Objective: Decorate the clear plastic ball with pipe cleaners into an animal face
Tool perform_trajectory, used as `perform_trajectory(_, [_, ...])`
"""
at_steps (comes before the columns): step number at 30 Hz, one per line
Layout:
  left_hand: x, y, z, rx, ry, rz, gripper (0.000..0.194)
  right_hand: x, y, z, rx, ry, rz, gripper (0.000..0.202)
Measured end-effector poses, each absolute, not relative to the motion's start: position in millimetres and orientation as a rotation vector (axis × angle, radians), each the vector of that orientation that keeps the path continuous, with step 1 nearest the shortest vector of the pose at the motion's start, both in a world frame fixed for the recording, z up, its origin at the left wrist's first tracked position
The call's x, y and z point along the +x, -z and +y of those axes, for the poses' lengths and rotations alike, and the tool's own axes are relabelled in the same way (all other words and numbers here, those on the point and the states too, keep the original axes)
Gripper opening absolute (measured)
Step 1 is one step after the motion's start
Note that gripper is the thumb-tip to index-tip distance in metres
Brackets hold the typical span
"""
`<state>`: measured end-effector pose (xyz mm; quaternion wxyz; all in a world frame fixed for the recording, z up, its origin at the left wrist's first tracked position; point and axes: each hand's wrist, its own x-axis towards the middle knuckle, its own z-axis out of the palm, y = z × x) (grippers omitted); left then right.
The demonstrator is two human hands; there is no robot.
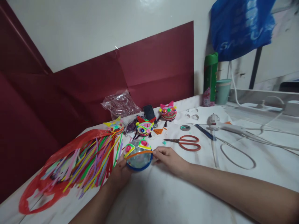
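- The left hand (121, 170) curls round the lower left side of a clear, round plastic ball (137, 161) with a blue rim; its fingertips are hidden, so grip firmness cannot be told. The smooth wall could turn if that hold is loose.
- The right hand (167, 157) has thumb and fingers pinched together on one end of a thin orange strip (140, 152), at the ball's right edge. Too hard a pull could stretch the strip or lift its left end (whether it is stuck down does not show).
- The strip crosses just below two yellow-and-white eye pieces (144, 143) with pink centres; uneven tension could leave it slanted or nudge them.
- The ball is above the white counter (149, 202), just in front of a decorated, red-eared ball (144, 128); a forward slip could knock that over.
- A looped white cable (248, 167) lies near the right forearm, which could snag it with a wide sweep.
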<state>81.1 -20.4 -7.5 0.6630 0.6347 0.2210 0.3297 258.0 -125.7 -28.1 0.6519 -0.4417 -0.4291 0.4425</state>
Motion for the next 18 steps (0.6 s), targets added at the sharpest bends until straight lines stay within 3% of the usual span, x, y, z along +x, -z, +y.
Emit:
perform_trajectory(11, [84,7,-24,1.412,-0.767,0.467,0.054,266,36,-126,-1.266,-0.552,-1.182,0.026])
perform_trajectory(18, [89,30,-23,1.395,-0.859,0.501,0.071,274,43,-121,-1.287,-0.625,-1.169,0.031])
